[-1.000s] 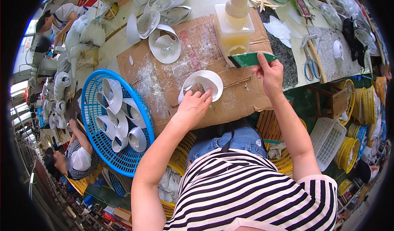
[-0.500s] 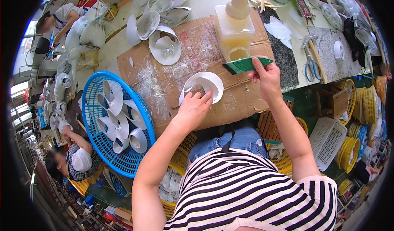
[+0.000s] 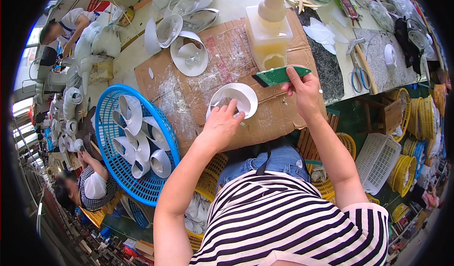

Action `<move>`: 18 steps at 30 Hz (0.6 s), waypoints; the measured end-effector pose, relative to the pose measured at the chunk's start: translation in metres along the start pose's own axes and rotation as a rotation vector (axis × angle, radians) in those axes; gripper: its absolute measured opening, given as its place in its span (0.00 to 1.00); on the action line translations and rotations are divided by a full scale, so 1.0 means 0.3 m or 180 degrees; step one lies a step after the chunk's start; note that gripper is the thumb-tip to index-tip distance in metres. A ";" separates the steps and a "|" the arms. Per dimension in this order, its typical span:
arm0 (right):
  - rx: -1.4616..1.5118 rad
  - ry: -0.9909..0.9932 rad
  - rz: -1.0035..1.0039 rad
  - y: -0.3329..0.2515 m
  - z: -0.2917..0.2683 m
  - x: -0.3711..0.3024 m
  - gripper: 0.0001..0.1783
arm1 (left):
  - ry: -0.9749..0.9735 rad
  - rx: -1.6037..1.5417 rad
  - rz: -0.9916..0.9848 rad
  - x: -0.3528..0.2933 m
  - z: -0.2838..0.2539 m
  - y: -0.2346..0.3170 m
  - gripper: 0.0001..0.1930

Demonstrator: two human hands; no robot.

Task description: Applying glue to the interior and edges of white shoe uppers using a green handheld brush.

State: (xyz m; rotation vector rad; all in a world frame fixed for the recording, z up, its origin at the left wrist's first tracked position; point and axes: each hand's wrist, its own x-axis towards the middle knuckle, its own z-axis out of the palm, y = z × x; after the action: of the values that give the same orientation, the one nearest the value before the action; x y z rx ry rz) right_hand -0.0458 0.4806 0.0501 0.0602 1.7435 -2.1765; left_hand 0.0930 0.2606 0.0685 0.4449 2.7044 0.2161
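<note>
The desk [image 3: 231, 11] is stretching from 9 past 12 to 3 o'clock around the white cup-shaped piece [image 3: 245, 95]. Two co-workers are busying themselves beyond it, one person [image 3: 92, 183] at 8, another person [image 3: 75, 22] at 10. A cardboard sheet [image 3: 227, 53] is lying under the cup, smeared white. An oval blue basket [image 3: 142, 190] is sitting at 8; a squarish bottle [image 3: 267, 39] is standing at 1, blocking what's behind it. A hammer [image 3: 365, 69] and scissors [image 3: 357, 77] are lying between 2 and 3.

From 6 o'clock the left hand [image 3: 222, 124] is reaching into the cup and partly covering it; whether those fingers are pinching anything, I'm not able to tell. At 3 the right hand [image 3: 304, 88] is gripping a green tool [image 3: 279, 76], its black tip pointing toward 1.

Compared with a second ago, that tip is standing farther from the bottle's base and closer to the cup.

I'm counting one basket, with at least six white pieces [image 3: 161, 164] filling it, one bottle, one hammer, one pair of scissors, one green tool.
</note>
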 end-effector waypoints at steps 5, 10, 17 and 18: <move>0.0283 0.0331 -0.0236 -0.015 -0.050 0.030 0.12 | 0.0593 -0.1209 -0.0040 -0.034 -0.076 -0.077 0.27; 0.0621 0.0575 -0.0246 -0.049 -0.125 0.037 0.12 | 0.1093 -0.3796 -0.0489 -0.109 -0.139 -0.114 0.32; 0.0652 0.0376 -0.0166 -0.063 -0.100 -0.004 0.12 | 0.1887 -0.7606 0.0010 -0.126 0.030 -0.139 0.33; 0.0616 0.0325 -0.0159 -0.058 -0.091 -0.011 0.12 | 0.1942 -0.7662 0.0077 -0.111 0.059 -0.146 0.33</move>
State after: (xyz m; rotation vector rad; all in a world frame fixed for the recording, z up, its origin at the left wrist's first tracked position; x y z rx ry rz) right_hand -0.0528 0.5108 0.0607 0.1806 1.5965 -2.4116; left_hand 0.1171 0.2098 0.0546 -0.4333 0.9049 3.0117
